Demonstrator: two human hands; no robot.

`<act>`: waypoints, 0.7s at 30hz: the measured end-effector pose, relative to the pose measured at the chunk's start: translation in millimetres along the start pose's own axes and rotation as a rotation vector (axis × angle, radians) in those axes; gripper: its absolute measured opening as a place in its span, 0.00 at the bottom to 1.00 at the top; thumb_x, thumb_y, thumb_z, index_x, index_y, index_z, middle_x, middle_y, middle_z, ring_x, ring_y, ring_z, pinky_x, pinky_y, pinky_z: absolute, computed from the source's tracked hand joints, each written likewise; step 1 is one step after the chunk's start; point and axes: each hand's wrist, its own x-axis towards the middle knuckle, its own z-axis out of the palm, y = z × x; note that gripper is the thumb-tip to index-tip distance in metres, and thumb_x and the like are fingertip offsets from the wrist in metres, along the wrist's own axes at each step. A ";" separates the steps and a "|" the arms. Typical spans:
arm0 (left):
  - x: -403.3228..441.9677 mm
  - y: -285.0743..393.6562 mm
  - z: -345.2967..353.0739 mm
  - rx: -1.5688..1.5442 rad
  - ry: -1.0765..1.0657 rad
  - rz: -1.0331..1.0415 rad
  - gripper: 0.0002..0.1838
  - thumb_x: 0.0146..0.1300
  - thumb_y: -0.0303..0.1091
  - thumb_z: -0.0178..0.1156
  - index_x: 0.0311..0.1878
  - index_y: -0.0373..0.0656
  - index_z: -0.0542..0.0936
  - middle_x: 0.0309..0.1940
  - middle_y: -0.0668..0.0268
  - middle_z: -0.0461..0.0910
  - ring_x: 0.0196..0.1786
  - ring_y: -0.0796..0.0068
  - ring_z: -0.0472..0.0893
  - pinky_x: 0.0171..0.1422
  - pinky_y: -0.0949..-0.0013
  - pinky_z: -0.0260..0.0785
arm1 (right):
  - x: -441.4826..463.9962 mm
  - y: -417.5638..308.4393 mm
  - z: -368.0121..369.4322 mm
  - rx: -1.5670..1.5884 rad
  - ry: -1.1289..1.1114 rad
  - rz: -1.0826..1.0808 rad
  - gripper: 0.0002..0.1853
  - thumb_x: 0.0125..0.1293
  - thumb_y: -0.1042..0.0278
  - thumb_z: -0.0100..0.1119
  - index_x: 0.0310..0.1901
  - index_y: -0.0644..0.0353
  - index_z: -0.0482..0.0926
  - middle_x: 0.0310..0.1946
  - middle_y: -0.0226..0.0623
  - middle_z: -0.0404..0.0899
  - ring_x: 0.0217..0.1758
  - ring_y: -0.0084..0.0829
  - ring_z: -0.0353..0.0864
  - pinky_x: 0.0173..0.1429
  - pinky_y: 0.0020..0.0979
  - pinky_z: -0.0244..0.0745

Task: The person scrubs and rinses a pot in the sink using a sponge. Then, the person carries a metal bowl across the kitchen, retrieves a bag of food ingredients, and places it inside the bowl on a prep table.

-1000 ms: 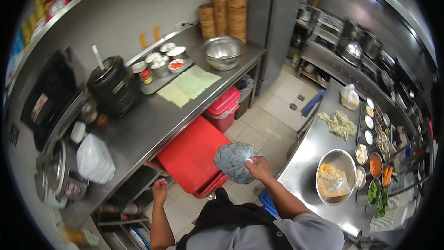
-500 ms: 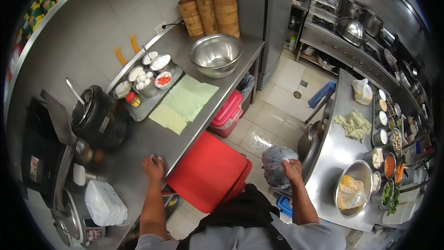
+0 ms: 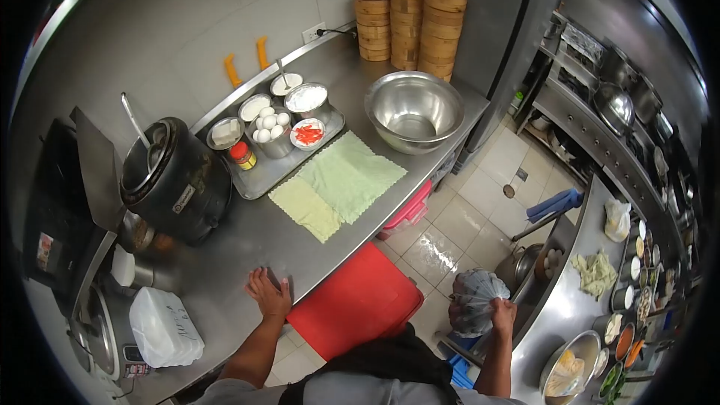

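My left hand [image 3: 269, 294] rests on the steel counter [image 3: 217, 270] near its front edge, fingers spread and nothing in them. My right hand [image 3: 503, 313] grips the gathered top of a plastic bag [image 3: 474, 301], which hangs full and rounded over the floor. What the bag contains is too blurred to name. Below and between my hands stands a bin with a red lid [image 3: 360, 296]. Further along the counter lie light green cloths [image 3: 341, 180] beside a tray [image 3: 259, 187] of bowls with eggs [image 3: 269, 124], white powder and red strips.
A large steel bowl [image 3: 415, 109] stands near stacked bamboo steamers [image 3: 442, 30]. A black pot [image 3: 180, 180] and white foam boxes [image 3: 165, 328] occupy the left side. On the right, another steel counter [image 3: 559, 285] holds a crumpled cloth [image 3: 594, 274] and a bowl [image 3: 592, 349] with a bag inside.
The view has swung left. My left hand has spread its fingers on the counter. My right hand still holds the plastic bag, now lower in view.
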 end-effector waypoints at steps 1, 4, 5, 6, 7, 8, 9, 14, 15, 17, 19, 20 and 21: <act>1.5 -1.3 0.7 -0.030 -0.010 0.004 0.32 0.60 0.48 0.53 0.61 0.36 0.62 0.64 0.53 0.58 0.72 0.51 0.49 0.73 0.38 0.28 | 6.5 11.6 0.8 -0.023 0.000 -0.022 0.10 0.51 0.68 0.55 0.15 0.60 0.73 0.15 0.22 0.67 0.19 0.19 0.64 0.24 0.26 0.55; 4.2 2.8 1.7 -0.050 -0.038 -0.011 0.32 0.61 0.47 0.53 0.62 0.35 0.61 0.64 0.53 0.57 0.72 0.51 0.49 0.73 0.38 0.30 | 9.1 -14.3 12.0 -0.018 -0.005 -0.019 0.11 0.52 0.67 0.54 0.16 0.61 0.73 0.14 0.23 0.67 0.19 0.19 0.64 0.25 0.27 0.56; 4.2 1.4 -0.9 -0.035 -0.050 -0.016 0.32 0.61 0.47 0.53 0.62 0.35 0.61 0.64 0.52 0.57 0.72 0.51 0.49 0.73 0.38 0.30 | 7.5 -24.5 17.7 -0.013 -0.003 -0.017 0.12 0.52 0.67 0.54 0.16 0.61 0.73 0.14 0.23 0.67 0.19 0.19 0.64 0.25 0.28 0.56; 2.7 -1.1 -1.9 -0.023 -0.054 -0.016 0.32 0.61 0.47 0.53 0.62 0.34 0.61 0.64 0.53 0.58 0.72 0.51 0.49 0.73 0.38 0.31 | 3.8 -27.5 22.6 -0.006 0.000 -0.009 0.12 0.53 0.66 0.54 0.16 0.61 0.73 0.14 0.23 0.67 0.19 0.19 0.64 0.25 0.28 0.57; 2.6 -1.8 -0.2 -0.013 -0.057 -0.008 0.32 0.61 0.47 0.53 0.61 0.34 0.61 0.64 0.53 0.58 0.72 0.52 0.50 0.73 0.38 0.31 | 7.6 -28.9 25.8 -0.105 0.035 -0.084 0.12 0.53 0.65 0.54 0.16 0.62 0.73 0.14 0.24 0.67 0.19 0.21 0.64 0.26 0.29 0.58; 4.8 -2.2 -0.6 -0.007 -0.061 0.008 0.32 0.60 0.47 0.53 0.61 0.34 0.62 0.64 0.53 0.58 0.71 0.52 0.50 0.73 0.38 0.32 | 7.9 -29.0 31.5 -0.068 0.013 -0.084 0.12 0.52 0.65 0.54 0.17 0.62 0.73 0.15 0.25 0.67 0.19 0.22 0.64 0.26 0.29 0.58; 6.8 -3.6 -5.2 -0.015 -0.064 0.005 0.32 0.60 0.47 0.53 0.61 0.34 0.62 0.63 0.53 0.58 0.71 0.52 0.50 0.73 0.38 0.32 | 8.7 -30.4 34.4 -0.027 0.005 -0.078 0.12 0.52 0.65 0.55 0.17 0.62 0.73 0.15 0.25 0.67 0.19 0.23 0.65 0.26 0.29 0.58; 3.7 3.8 -7.3 -0.007 -0.054 0.010 0.31 0.59 0.45 0.54 0.60 0.34 0.63 0.62 0.53 0.59 0.71 0.54 0.51 0.73 0.39 0.33 | 5.4 -46.1 41.8 0.048 0.063 -0.050 0.11 0.50 0.65 0.58 0.17 0.62 0.74 0.14 0.27 0.67 0.19 0.23 0.65 0.27 0.30 0.59; 4.6 3.3 -7.6 0.001 -0.046 0.015 0.31 0.59 0.45 0.54 0.60 0.34 0.63 0.62 0.53 0.59 0.71 0.54 0.52 0.73 0.39 0.33 | 5.0 -47.5 42.5 0.066 0.045 -0.069 0.11 0.50 0.65 0.58 0.17 0.63 0.74 0.14 0.26 0.67 0.19 0.23 0.65 0.27 0.30 0.59; 2.5 3.9 -6.9 0.018 -0.039 0.020 0.31 0.58 0.44 0.55 0.59 0.34 0.64 0.62 0.53 0.59 0.71 0.54 0.52 0.73 0.39 0.33 | 3.8 -46.2 43.7 0.050 0.072 -0.097 0.12 0.50 0.65 0.57 0.17 0.63 0.74 0.14 0.27 0.68 0.19 0.23 0.65 0.26 0.31 0.59; -0.7 3.3 -5.1 0.000 -0.041 0.030 0.31 0.57 0.44 0.55 0.59 0.34 0.64 0.62 0.54 0.59 0.71 0.54 0.52 0.73 0.40 0.34 | 5.4 -42.8 45.9 -0.024 0.142 -0.128 0.13 0.51 0.64 0.57 0.17 0.64 0.75 0.14 0.27 0.68 0.19 0.23 0.65 0.26 0.31 0.59; 0.1 1.3 -6.3 -0.002 -0.037 0.031 0.31 0.57 0.44 0.55 0.59 0.34 0.64 0.62 0.54 0.58 0.71 0.54 0.52 0.73 0.40 0.34 | 9.4 -38.3 47.7 -0.034 0.114 -0.138 0.13 0.51 0.64 0.57 0.17 0.64 0.75 0.14 0.29 0.68 0.19 0.23 0.66 0.26 0.31 0.59; 0.1 1.0 -6.6 0.008 -0.029 0.021 0.31 0.57 0.44 0.56 0.59 0.34 0.64 0.62 0.53 0.59 0.70 0.54 0.52 0.73 0.40 0.34 | 13.4 -29.5 48.1 -0.044 0.086 -0.143 0.13 0.51 0.63 0.56 0.17 0.65 0.75 0.14 0.30 0.69 0.19 0.24 0.66 0.27 0.31 0.59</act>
